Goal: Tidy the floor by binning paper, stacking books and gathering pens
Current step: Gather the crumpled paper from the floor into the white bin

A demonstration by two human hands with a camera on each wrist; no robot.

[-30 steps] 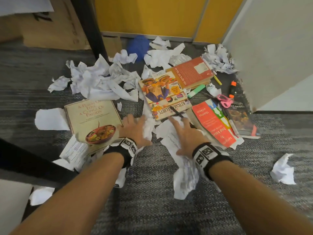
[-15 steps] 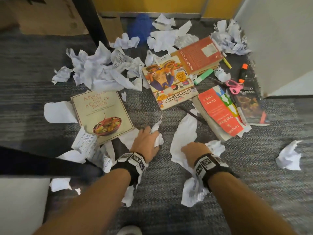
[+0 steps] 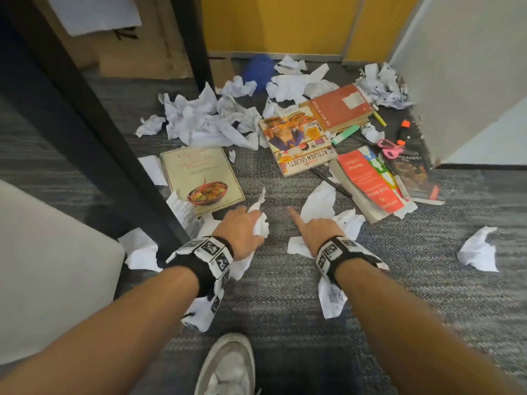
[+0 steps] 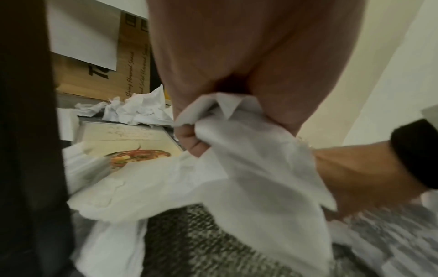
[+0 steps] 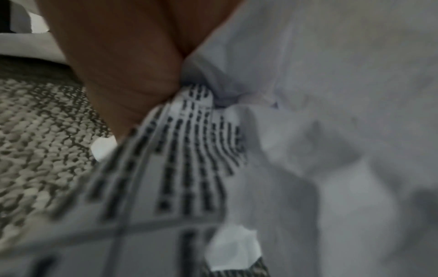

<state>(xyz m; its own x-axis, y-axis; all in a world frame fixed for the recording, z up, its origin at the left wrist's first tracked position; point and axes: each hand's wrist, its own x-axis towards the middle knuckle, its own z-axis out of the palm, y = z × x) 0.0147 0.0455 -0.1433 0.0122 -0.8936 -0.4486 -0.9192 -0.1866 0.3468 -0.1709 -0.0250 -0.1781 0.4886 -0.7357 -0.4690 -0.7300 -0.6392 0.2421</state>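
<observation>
Both hands have drawn back from the books — left hand [image 3: 242,228] and right hand [image 3: 315,228] each clutch crumpled paper [image 3: 260,220] at 6 o'clock; binning comes next, books [image 3: 298,139] at 12 unstacked.

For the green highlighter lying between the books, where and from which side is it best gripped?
Pinch the green highlighter across its middle, coming from above. It lies flat on the carpet with the red book close behind it and the cookbook alongside, so probably only the top is free.
</observation>
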